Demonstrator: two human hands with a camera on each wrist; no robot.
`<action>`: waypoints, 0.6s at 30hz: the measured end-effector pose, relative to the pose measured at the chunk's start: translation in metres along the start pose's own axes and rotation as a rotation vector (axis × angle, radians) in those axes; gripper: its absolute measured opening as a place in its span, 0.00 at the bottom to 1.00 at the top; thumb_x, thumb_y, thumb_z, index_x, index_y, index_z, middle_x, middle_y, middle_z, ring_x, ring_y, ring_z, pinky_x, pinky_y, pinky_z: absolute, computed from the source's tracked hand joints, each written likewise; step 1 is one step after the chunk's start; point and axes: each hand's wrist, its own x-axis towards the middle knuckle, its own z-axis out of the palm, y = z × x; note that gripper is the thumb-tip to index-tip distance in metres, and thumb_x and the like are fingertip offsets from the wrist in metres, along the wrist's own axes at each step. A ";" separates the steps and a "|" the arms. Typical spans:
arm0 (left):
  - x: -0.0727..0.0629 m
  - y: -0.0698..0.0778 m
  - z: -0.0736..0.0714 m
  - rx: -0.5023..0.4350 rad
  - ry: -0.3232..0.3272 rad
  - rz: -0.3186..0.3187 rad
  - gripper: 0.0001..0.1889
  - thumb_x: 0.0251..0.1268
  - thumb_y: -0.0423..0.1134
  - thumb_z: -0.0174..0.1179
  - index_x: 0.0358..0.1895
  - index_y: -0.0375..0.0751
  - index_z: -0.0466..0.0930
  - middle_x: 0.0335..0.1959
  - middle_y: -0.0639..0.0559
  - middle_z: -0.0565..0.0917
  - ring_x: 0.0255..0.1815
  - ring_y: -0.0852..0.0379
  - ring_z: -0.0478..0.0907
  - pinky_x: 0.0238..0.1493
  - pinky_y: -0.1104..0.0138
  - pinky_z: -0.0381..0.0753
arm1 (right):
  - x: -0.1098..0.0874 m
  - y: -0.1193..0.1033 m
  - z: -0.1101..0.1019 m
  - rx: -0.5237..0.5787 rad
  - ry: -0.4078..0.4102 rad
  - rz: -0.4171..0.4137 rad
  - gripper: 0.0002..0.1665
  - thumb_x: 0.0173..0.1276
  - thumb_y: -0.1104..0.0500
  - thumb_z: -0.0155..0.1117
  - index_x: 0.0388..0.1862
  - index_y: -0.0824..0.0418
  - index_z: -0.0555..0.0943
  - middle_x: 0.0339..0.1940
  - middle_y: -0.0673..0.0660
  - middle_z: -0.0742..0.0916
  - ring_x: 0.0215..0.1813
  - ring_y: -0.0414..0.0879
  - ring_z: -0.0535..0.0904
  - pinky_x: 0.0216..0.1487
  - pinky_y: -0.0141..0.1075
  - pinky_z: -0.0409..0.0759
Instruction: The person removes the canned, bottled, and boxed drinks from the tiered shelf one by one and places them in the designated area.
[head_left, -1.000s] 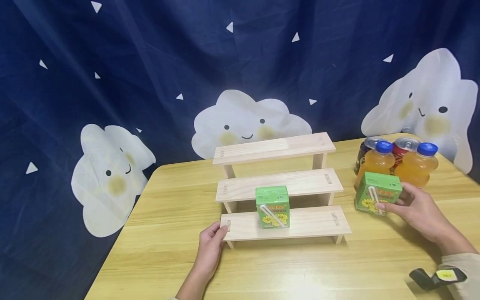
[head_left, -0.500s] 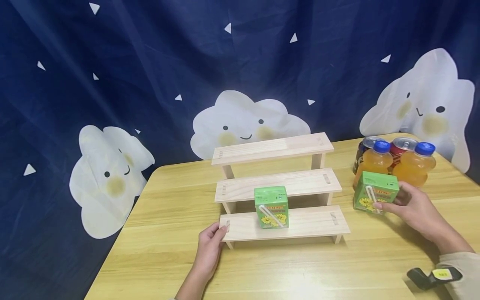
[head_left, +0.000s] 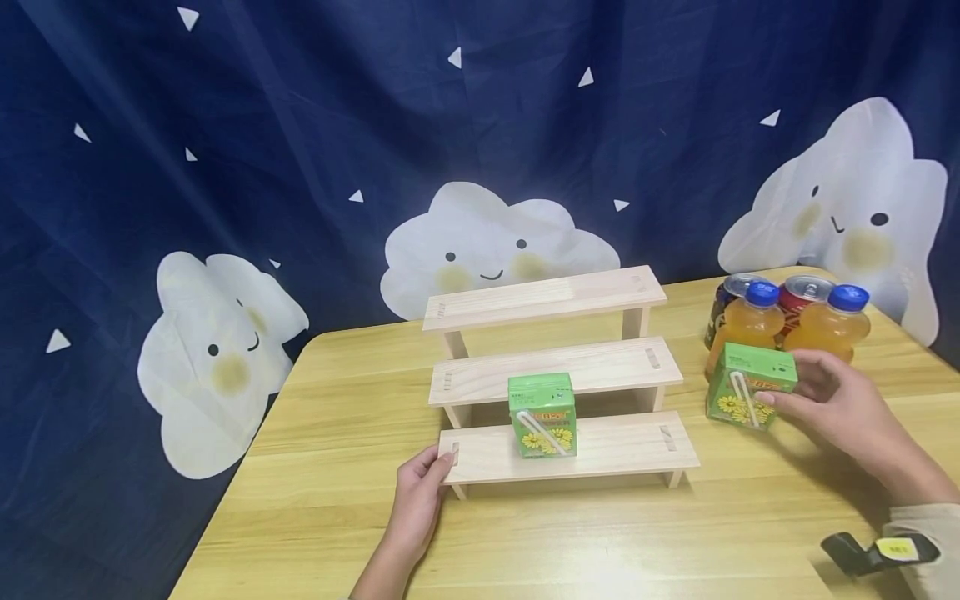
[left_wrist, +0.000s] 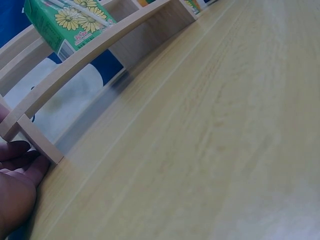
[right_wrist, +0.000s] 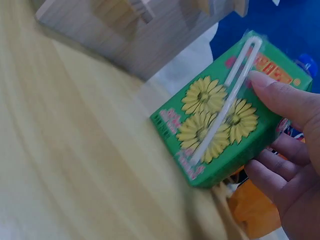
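Note:
My left hand (head_left: 422, 490) grips the left end of the lowest step of a three-tier wooden shelf (head_left: 622, 454), thumb on top; in the left wrist view its fingers (left_wrist: 20, 162) are under the board beside the leg. One green drink carton (head_left: 543, 417) with a straw and yellow flowers stands upright mid-step. To the shelf's right, my right hand (head_left: 851, 408) holds a second, matching carton (head_left: 750, 387) by its right side. In the right wrist view the thumb (right_wrist: 272, 92) lies on its front, the other fingers go round behind, and its bottom edge is close over the table.
Behind the held carton stand two orange drink bottles (head_left: 828, 329) with blue caps, then a dark can (head_left: 720, 312) and a red can (head_left: 798, 296). The wooden table (head_left: 337, 425) meets a dark blue cloud-patterned curtain (head_left: 315, 100) at the back.
My right hand has shifted slightly right along the carton, its thumb sliding toward the carton's right side. The carton and my left hand stay in place.

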 end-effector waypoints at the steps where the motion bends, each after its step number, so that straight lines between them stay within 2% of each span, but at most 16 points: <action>1: 0.000 0.000 0.000 0.001 0.002 0.001 0.21 0.68 0.32 0.48 0.57 0.15 0.65 0.43 0.42 0.79 0.43 0.60 0.79 0.52 0.71 0.80 | 0.000 -0.001 -0.001 0.000 0.004 0.002 0.28 0.57 0.62 0.70 0.54 0.48 0.69 0.40 0.24 0.77 0.41 0.18 0.75 0.36 0.15 0.77; 5: 0.000 -0.001 0.000 0.000 0.008 0.003 0.21 0.68 0.32 0.48 0.57 0.15 0.66 0.42 0.43 0.79 0.42 0.60 0.79 0.51 0.71 0.81 | 0.000 -0.010 -0.005 -0.018 0.032 0.003 0.32 0.58 0.61 0.70 0.60 0.59 0.69 0.40 0.23 0.76 0.41 0.17 0.74 0.37 0.13 0.76; 7: 0.000 -0.001 0.000 0.001 0.008 0.003 0.21 0.68 0.32 0.48 0.56 0.15 0.66 0.42 0.43 0.79 0.43 0.60 0.79 0.51 0.71 0.81 | 0.000 -0.016 -0.005 -0.014 0.053 0.000 0.32 0.58 0.62 0.70 0.61 0.61 0.68 0.41 0.24 0.76 0.41 0.17 0.73 0.37 0.12 0.75; 18: 0.000 -0.001 0.000 0.005 0.004 0.009 0.21 0.68 0.32 0.48 0.56 0.16 0.67 0.42 0.42 0.79 0.43 0.60 0.79 0.51 0.71 0.81 | 0.000 -0.049 -0.005 0.129 0.171 -0.111 0.27 0.57 0.74 0.65 0.56 0.61 0.73 0.45 0.35 0.84 0.46 0.23 0.79 0.43 0.13 0.75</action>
